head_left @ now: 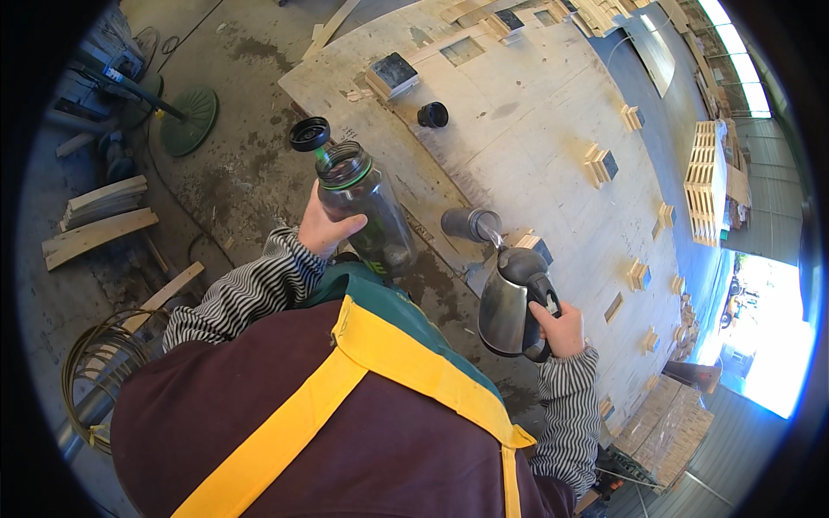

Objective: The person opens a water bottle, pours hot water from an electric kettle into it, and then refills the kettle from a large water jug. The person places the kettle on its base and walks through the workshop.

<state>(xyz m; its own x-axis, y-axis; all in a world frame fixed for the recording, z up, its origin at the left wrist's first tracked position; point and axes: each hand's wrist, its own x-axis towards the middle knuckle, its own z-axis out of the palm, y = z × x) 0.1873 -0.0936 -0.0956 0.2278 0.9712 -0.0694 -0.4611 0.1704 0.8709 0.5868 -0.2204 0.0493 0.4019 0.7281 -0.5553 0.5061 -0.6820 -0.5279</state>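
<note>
My right hand is wrapped round the black handle of a steel electric kettle, tilted with its spout over a dark grey tumbler. A thin stream of water runs from the spout into the tumbler's mouth. The tumbler rests near the edge of a large plywood sheet. In my left hand is a big see-through water bottle with an uncapped mouth and a green ring at its neck. Its black lid hangs beside the rim. A small black cup-like cap lies farther off on the plywood.
The plywood sheet carries several small wooden blocks, some with black tops. Left on the stained floor are a round green base with a pole, loose boards and a coil of cable. A pallet stack stands far right.
</note>
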